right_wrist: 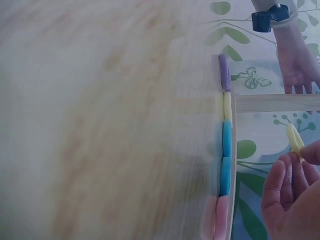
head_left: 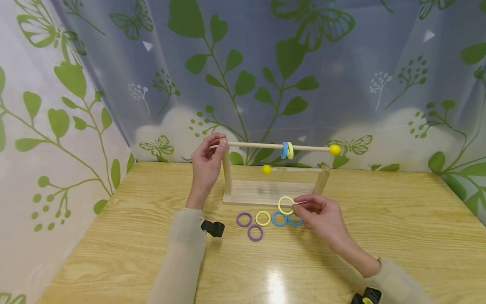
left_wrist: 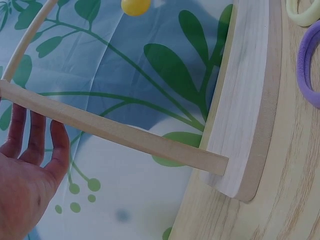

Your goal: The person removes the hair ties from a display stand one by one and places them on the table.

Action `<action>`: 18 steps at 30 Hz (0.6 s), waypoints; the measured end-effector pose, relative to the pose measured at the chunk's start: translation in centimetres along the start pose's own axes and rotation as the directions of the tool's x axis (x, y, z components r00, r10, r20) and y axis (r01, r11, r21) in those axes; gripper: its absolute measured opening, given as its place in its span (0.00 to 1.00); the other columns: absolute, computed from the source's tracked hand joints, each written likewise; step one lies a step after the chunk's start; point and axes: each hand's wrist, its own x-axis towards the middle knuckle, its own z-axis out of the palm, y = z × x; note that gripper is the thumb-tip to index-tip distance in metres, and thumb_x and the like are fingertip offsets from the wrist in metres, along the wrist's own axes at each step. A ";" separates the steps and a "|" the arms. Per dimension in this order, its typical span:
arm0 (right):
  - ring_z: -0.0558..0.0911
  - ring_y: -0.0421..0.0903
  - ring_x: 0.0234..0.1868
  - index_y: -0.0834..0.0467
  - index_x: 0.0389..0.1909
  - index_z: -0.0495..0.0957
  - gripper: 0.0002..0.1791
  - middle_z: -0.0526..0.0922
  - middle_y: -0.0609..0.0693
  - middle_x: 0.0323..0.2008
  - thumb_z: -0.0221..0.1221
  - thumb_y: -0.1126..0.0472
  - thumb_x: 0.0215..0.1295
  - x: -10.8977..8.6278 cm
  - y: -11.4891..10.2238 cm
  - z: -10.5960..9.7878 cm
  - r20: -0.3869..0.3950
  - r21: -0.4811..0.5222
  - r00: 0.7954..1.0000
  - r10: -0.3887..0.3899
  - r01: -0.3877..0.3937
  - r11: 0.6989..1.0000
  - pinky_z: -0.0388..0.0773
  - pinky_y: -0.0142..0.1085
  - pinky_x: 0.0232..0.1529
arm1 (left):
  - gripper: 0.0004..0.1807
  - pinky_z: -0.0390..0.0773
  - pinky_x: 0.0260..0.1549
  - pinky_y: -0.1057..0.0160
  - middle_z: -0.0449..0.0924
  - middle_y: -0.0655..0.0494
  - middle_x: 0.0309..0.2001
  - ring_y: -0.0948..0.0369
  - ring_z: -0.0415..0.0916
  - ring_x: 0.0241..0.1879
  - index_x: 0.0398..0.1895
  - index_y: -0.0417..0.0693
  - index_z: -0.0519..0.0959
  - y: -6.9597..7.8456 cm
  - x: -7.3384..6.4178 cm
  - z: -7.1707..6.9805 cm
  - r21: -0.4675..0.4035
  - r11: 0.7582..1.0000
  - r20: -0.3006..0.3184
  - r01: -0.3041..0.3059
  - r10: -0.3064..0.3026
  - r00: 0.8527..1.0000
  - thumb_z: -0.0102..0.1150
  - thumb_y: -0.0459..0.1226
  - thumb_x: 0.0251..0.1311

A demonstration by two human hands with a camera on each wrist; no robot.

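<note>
My left hand (head_left: 206,162) grips the top of the left post (head_left: 227,173) of a wooden rack, thumb in front and fingers behind. My right hand (head_left: 324,215) pinches a pale yellow hair tie (right_wrist: 294,136) by its edge, held up in front of the rack base (head_left: 262,196). On the upper rod (head_left: 254,145) hang a blue hair tie (head_left: 284,150) and a yellow one (head_left: 290,150), side by side. Below, more hair ties lie on the table: purple (head_left: 255,240), yellow (head_left: 263,225) and blue (head_left: 279,225). The right wrist view also shows a pink hair tie (right_wrist: 221,217).
A yellow ball (head_left: 335,150) caps the upper rod's right end. From the right post (head_left: 322,180) a lower rod (head_left: 296,169) runs left to another yellow ball (head_left: 267,169). Behind the wooden table (head_left: 125,236) hangs a leaf-patterned curtain (head_left: 235,84).
</note>
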 end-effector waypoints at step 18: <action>0.86 0.41 0.34 0.66 0.48 0.84 0.15 0.90 0.57 0.38 0.69 0.62 0.64 0.3 0.2 0.6 0.109 -0.021 0.994 -0.011 0.013 1.000 0.85 0.34 0.33 | 0.13 0.82 0.39 0.70 0.80 0.63 0.38 0.65 0.79 0.34 0.54 0.34 0.80 0.0 0.0 0.0 -0.006 1.000 -0.001 0.016 -0.016 1.000 0.59 0.31 0.70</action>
